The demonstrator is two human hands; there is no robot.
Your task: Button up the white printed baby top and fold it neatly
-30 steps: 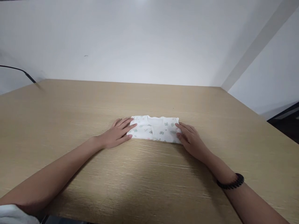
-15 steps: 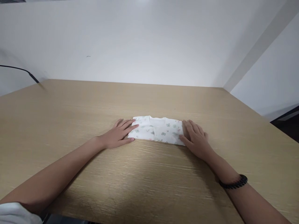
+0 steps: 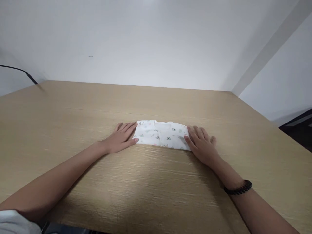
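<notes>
A folded white baby shirt [image 3: 161, 134] with small animal and leaf prints lies flat on the wooden table [image 3: 136, 182], its neckline on the far side. At its left end my left hand [image 3: 122, 138] rests palm down, fingers stretched out, the fingertips and thumb touching the shirt's edge. My right hand [image 3: 202, 143] lies against the right end with fingers extended; its thumb and nearest fingertips touch the cloth. Neither hand grasps the shirt.
Behind the table rises a white wall [image 3: 136, 48]. A black cable [image 3: 30, 77] comes in at the far left edge. Past the table's right edge stands a dark object [image 3: 299, 128] that I cannot make out.
My left hand's fingers have drawn back from on top of the shirt to its left edge. The right hand has shifted slightly along the right end. The shirt stays folded.
</notes>
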